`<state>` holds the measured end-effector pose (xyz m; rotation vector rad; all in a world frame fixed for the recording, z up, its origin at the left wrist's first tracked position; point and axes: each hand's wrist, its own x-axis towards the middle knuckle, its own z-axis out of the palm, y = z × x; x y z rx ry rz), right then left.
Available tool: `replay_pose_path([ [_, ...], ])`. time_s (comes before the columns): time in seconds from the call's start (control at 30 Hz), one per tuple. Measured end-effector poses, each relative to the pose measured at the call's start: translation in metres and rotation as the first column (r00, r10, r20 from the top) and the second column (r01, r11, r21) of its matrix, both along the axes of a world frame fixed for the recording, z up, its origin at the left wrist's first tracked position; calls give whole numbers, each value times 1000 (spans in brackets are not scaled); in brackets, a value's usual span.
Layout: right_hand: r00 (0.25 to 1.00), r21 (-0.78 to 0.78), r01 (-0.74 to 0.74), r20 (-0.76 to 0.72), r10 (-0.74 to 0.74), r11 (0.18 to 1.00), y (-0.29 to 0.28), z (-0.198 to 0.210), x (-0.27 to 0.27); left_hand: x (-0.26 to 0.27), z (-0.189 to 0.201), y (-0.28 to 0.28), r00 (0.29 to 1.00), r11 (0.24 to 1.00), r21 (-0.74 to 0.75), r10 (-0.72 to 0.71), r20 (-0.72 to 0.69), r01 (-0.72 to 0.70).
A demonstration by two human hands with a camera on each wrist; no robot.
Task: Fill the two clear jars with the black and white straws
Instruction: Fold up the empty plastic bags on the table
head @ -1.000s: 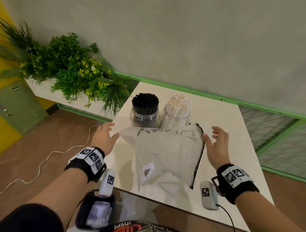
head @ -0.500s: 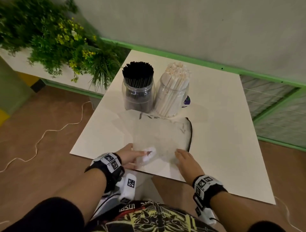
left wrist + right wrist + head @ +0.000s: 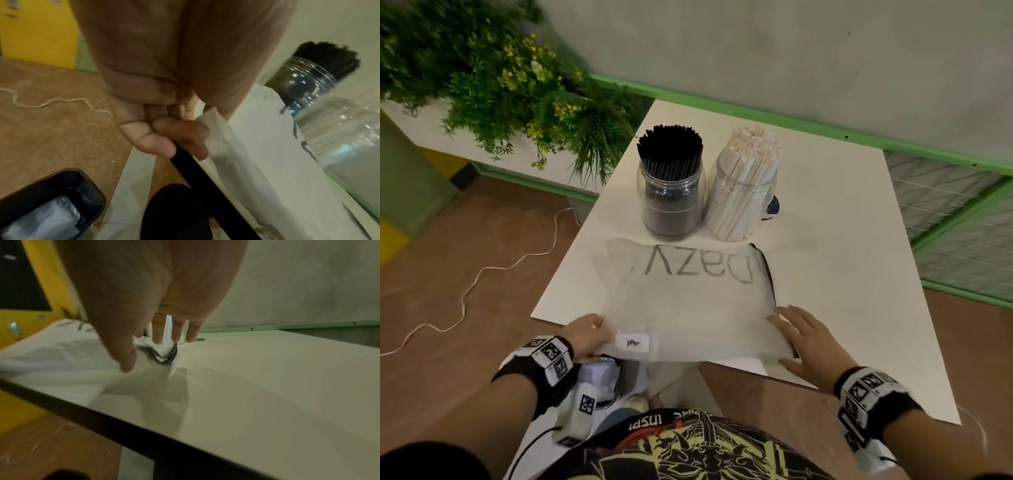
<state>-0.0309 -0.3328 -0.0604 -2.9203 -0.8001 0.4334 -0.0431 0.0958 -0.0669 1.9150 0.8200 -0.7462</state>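
Two clear jars stand side by side at the back of the white table (image 3: 859, 274). The left jar (image 3: 671, 192) is packed with black straws (image 3: 670, 144), the right jar (image 3: 743, 198) with white straws (image 3: 753, 147). In front of them a white translucent bag (image 3: 688, 305) with grey lettering lies flat. My left hand (image 3: 589, 334) pinches the bag's near left corner at the table's edge; the left wrist view shows its fingers (image 3: 180, 134) curled on the bag (image 3: 257, 162). My right hand (image 3: 801, 329) lies with straight, spread fingers (image 3: 158, 335) at the bag's near right corner.
Green plants (image 3: 517, 85) fill a planter left of the table. A black bin (image 3: 602, 377) sits on the floor under the near edge, and a pale cable (image 3: 482, 274) trails over the brown floor. A green wire fence (image 3: 945, 222) runs along the right.
A second ago both hands held the bag up in front of the jars. It has come down flat on the table, and my hands have drawn back to its near corners.
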Motion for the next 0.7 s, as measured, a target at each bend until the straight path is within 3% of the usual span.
replay_pose_path([
  [0.13,991,-180,-135,-18,134,974,15,-2,17,7,9,-1,988,988,27,-150,-36,151],
  [0.23,985,-28,-174,-17,174,984,24,-7,34,10,20,1,976,975,53,-213,-43,215],
  [0.3,983,77,-179,-27,181,981,23,-11,38,15,26,8,986,983,71,-166,-9,167],
  [0.37,983,69,-181,-25,183,981,20,-11,40,24,32,13,999,999,-1,-33,34,33],
  [0.43,990,9,-133,-40,134,991,17,-7,41,32,37,12,994,988,-114,105,41,-100],
  [0.6,997,-317,77,4,-80,945,18,9,43,53,43,-13,993,964,-237,120,-13,-120],
  [0.7,998,-298,49,-9,-54,953,40,17,32,64,38,-30,976,943,-261,219,10,-208],
])
